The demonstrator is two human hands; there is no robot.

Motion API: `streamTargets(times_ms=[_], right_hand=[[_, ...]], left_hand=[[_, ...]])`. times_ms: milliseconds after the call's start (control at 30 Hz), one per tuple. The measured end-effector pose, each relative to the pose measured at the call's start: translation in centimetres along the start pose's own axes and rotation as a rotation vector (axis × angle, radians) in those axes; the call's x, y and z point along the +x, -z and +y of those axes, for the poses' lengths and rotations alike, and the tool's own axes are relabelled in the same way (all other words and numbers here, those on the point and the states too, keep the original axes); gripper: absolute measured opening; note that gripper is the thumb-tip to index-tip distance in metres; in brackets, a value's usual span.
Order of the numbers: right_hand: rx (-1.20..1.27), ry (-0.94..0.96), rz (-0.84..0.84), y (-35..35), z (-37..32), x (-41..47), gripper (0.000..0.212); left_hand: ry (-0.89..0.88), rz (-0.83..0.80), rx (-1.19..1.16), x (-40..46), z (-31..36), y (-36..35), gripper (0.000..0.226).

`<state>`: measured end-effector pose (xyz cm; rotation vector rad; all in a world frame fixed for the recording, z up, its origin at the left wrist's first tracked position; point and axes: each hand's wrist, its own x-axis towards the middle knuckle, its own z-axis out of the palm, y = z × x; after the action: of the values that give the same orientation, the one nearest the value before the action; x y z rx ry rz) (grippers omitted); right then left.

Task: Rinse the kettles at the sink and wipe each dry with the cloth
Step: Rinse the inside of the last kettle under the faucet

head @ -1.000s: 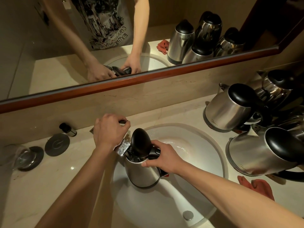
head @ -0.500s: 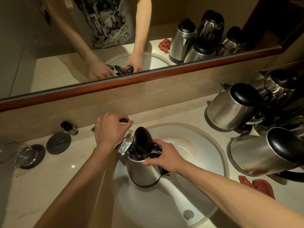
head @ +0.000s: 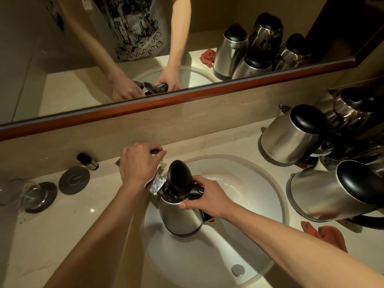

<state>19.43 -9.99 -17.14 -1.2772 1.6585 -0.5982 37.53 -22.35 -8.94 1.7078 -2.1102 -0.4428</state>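
Observation:
A steel kettle (head: 180, 217) with its black lid (head: 179, 176) raised stands in the white sink basin (head: 245, 206), under the tap spout (head: 156, 183). My right hand (head: 204, 199) grips the kettle's black handle at the top. My left hand (head: 139, 163) is curled over the tap lever behind the spout. Water shows dark inside the kettle's open mouth. A red cloth (head: 326, 235) lies on the counter right of the sink.
Three more steel kettles (head: 291, 140) (head: 332, 194) (head: 353, 109) crowd the counter at the right. At the left are a glass (head: 12, 193), round dark coasters (head: 73, 180) and a small bottle (head: 87, 161). A mirror (head: 145, 38) runs along the back wall.
Hardly anything has moved; both hands keep their hold on the tap lever and the kettle handle, and the kettle stays under the spout.

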Motion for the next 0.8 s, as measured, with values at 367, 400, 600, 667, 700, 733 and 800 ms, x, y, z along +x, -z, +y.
streamTargets(times_ms=[367,400,600,667,700,733,800], right_hand=[[0.008,-0.006,0.0,0.14,-0.06,0.04,0.085],[0.006,-0.005,-0.001,0.16,-0.05,0.08,0.084],[-0.007,-0.004,-0.007,0.21,-0.02,0.14,0.08],[-0.005,-0.007,-0.01,0.22,-0.05,0.13,0.081],[-0.005,-0.009,-0.01,0.24,-0.06,0.14,0.081],[-0.005,-0.009,-0.011,0.24,-0.07,0.13,0.083],[-0.004,-0.012,-0.014,0.24,-0.08,0.11,0.086]], left_hand=[[0.007,0.003,0.016,0.03,0.17,-0.06,0.024],[0.009,0.003,0.016,0.01,0.23,-0.01,0.023],[0.014,-0.003,0.02,-0.01,0.28,-0.02,0.024],[0.01,-0.012,0.025,0.03,0.22,-0.04,0.024],[0.009,-0.017,0.035,0.04,0.22,-0.05,0.024],[0.009,-0.022,0.046,0.07,0.24,-0.04,0.024],[0.009,-0.028,0.059,0.12,0.23,-0.05,0.024]])
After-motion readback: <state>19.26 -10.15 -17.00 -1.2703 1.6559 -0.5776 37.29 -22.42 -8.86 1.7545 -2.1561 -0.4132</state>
